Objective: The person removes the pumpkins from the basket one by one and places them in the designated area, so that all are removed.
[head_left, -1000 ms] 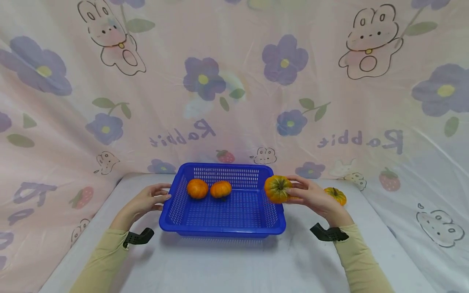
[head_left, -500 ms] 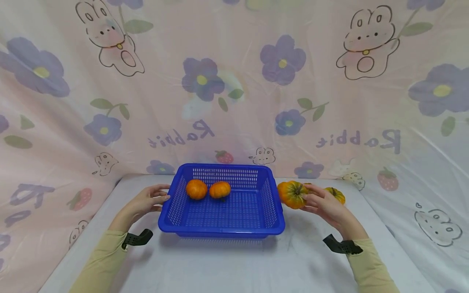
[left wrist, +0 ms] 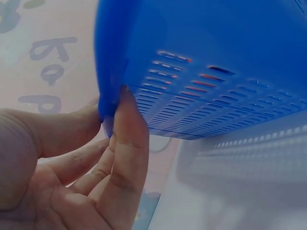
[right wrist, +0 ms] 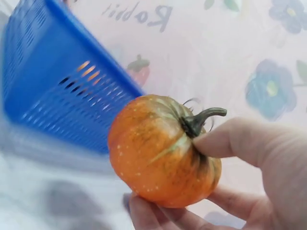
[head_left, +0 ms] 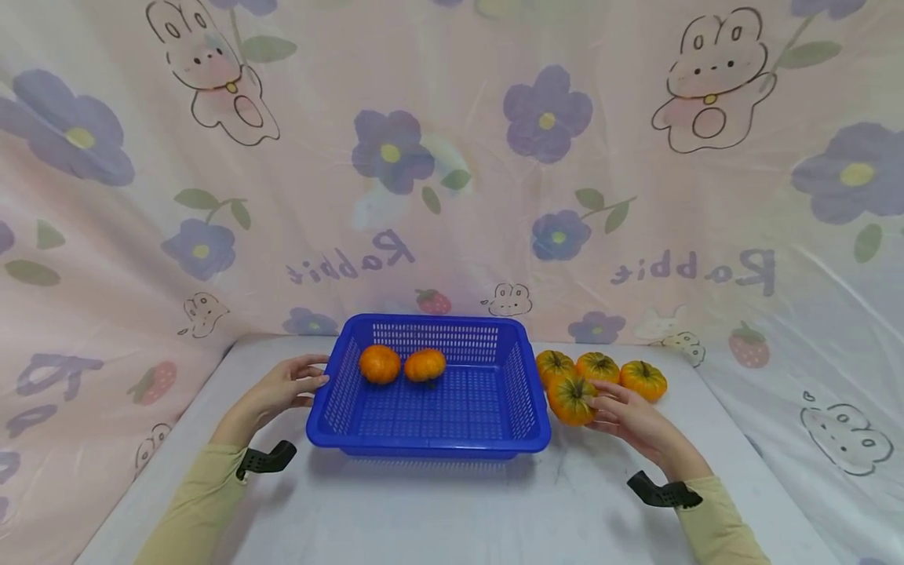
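Observation:
A blue plastic basket (head_left: 428,443) with slotted walls stands mid-table in the head view. My left hand (head_left: 286,384) is at its left side; the left wrist view shows thumb and fingers (left wrist: 128,153) pinching the rim. Two orange pumpkins, one at the left (head_left: 380,365) and one beside it (head_left: 425,365), lie inside near the back. To the right of the basket, my right hand (head_left: 639,420) grips a small orange-and-green pumpkin (right wrist: 160,151), thumb by its dark stem and fingers underneath. The held pumpkin (head_left: 571,399) overlaps the basket's right wall edge in the head view.
Behind the held pumpkin, three more pumpkins sit in a row: a left one (head_left: 554,365), a middle one (head_left: 598,366) and a right one (head_left: 643,380). A printed curtain (head_left: 466,220) hangs behind the white table (head_left: 424,518).
My right hand has carried the pumpkin from over the basket's right rim, rightward and down toward the table outside it. The pumpkins behind now show. The left hand stays put.

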Demonstrator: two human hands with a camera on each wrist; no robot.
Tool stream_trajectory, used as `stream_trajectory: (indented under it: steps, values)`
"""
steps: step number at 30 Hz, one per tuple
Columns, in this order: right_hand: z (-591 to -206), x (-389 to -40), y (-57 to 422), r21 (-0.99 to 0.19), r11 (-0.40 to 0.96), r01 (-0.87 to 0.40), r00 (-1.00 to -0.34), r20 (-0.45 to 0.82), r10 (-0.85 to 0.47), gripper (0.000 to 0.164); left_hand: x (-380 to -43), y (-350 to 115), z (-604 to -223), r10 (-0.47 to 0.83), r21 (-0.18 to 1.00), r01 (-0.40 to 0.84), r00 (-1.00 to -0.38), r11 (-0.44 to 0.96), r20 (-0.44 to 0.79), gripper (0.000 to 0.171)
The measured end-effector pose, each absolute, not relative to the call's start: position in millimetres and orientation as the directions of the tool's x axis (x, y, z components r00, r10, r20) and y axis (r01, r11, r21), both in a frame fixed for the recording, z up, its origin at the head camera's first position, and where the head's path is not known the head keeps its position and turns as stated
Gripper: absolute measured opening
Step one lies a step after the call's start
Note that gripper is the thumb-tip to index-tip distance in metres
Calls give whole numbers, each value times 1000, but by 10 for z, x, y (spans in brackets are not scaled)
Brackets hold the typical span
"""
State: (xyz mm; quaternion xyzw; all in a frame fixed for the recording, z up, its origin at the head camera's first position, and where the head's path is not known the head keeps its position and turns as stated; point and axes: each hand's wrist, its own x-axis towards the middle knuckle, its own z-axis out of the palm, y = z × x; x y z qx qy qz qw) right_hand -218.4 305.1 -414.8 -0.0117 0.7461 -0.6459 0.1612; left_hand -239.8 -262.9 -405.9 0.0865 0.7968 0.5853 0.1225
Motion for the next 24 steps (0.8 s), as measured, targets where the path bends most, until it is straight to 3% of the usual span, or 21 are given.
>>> stream_trajectory:
  steps: [9, 24]
  values:
    - [-4427, -2205, 3154, -954, 184, 236, -942, -271, -198, 65, -2393, -2629, -4022, 275, 953, -10, -956, 301, -97, 60]
    - [-4581, -2234, 3126, -944, 171, 281, -944, -304, -125, 69, -2394, -2619, -4046, 262, 950, -19, -959, 310, -105, 61]
